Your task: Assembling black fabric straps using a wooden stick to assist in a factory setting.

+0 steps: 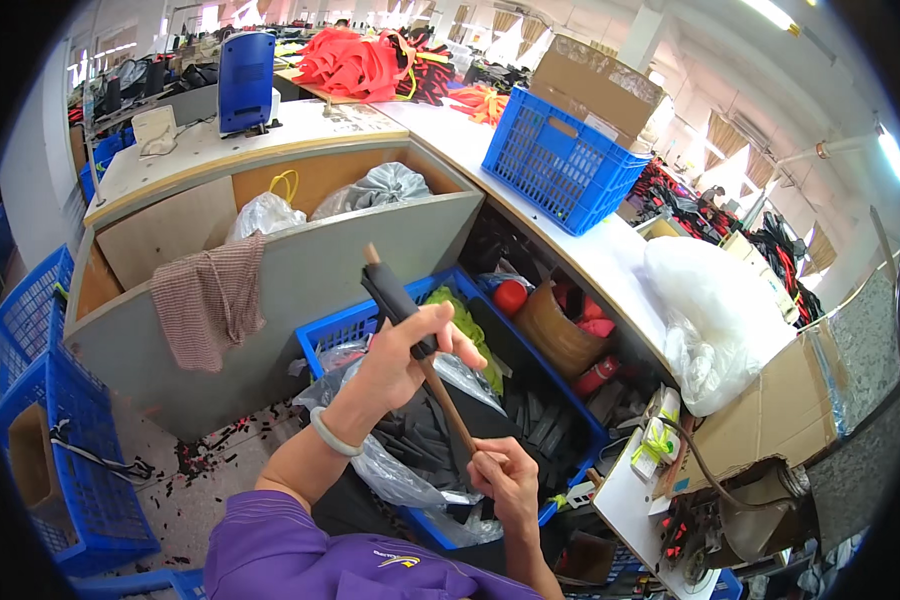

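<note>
A brown wooden stick (446, 403) slants across the middle of the view, its tip showing above a black tube-like sleeve (390, 290). The sleeve sits around the upper part of the stick, and my left hand (410, 352) is closed on it, with some fingers extended. Lower down, my right hand (507, 476) grips the stick's near end between thumb and fingers. Beneath both hands stands a blue crate (582, 420) lined with a clear plastic bag (395, 474). Several similar black pieces (420, 445) lie in it, along with yellow-green fabric (473, 330).
A grey-walled wooden bin (320, 270) with a checked cloth (210, 300) over its edge stands ahead. To the right, a white worktop carries a blue crate (565, 160) and a plastic bag (705, 320). Blue crates (80, 450) stand at left; black scraps litter the floor.
</note>
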A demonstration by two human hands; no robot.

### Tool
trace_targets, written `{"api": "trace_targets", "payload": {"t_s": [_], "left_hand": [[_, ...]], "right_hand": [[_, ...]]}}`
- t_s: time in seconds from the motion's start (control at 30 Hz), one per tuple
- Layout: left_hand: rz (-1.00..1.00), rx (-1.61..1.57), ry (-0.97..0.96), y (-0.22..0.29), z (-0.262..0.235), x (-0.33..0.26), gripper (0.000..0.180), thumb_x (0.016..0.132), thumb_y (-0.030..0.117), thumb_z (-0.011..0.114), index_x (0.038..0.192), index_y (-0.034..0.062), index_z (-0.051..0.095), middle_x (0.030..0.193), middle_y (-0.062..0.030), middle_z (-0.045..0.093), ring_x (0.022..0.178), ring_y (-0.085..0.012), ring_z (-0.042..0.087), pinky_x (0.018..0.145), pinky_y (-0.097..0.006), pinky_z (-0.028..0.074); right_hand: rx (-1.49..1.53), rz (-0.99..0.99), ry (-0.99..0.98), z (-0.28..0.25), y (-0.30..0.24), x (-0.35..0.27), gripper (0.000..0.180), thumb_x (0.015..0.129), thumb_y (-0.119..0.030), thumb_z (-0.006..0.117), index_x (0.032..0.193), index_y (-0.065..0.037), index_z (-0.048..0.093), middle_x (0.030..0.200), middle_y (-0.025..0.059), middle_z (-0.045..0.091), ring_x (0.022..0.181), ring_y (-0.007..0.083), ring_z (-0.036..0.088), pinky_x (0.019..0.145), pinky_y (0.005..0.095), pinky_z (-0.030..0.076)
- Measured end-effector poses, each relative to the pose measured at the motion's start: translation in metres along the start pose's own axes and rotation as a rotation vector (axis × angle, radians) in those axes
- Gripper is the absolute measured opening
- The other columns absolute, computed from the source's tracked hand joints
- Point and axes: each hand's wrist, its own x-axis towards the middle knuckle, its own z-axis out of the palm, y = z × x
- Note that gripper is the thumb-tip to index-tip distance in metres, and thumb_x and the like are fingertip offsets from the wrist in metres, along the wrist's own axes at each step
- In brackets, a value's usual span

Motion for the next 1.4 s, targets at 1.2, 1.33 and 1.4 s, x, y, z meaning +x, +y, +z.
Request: {"api": "trace_targets", "payload": {"t_s": [1.2, 1.33, 1.4], "left_hand": [[0.128, 0.035, -0.039, -0.075, 0.026, -0.018, 0.031, 0.089, 0.017, 0.044, 0.060, 0.0068, 0.044, 0.055, -0.0107, 0.053, 0.061, -0.0242, 0.056, 0.068, -0.035, 0.045], [0.164, -0.099, -0.173, -0.069, 0.020, -0.009, 0.064, 0.095, 0.055, 0.019, 0.075, 0.0019, 0.049, 0.067, -0.0154, 0.057, 0.070, -0.0280, 0.057, 0.073, -0.040, 0.046], [0.113, -0.068, -0.074, -0.068, 0.019, -0.005, 0.064, 0.096, 0.053, 0.019, 0.074, 0.0023, 0.050, 0.065, -0.0152, 0.057, 0.068, -0.0283, 0.057, 0.075, -0.041, 0.045]], "right_hand": [[0.262, 0.119, 0.083, 0.009, -0.002, -0.013, 0.015, 0.091, -0.011, 0.054, 0.104, -0.004, 0.055, 0.063, 0.0033, 0.051, 0.048, 0.0045, 0.039, 0.041, 0.0187, 0.026], [0.380, 0.150, -0.048, -0.009, 0.007, -0.008, 0.015, 0.094, -0.018, 0.050, 0.104, -0.007, 0.052, 0.058, 0.0056, 0.048, 0.041, 0.0062, 0.035, 0.037, 0.0188, 0.027], [0.475, 0.212, -0.093, -0.012, 0.013, -0.010, 0.016, 0.095, -0.020, 0.048, 0.104, -0.007, 0.052, 0.058, 0.0059, 0.048, 0.040, 0.0065, 0.035, 0.037, 0.0190, 0.028]]}}
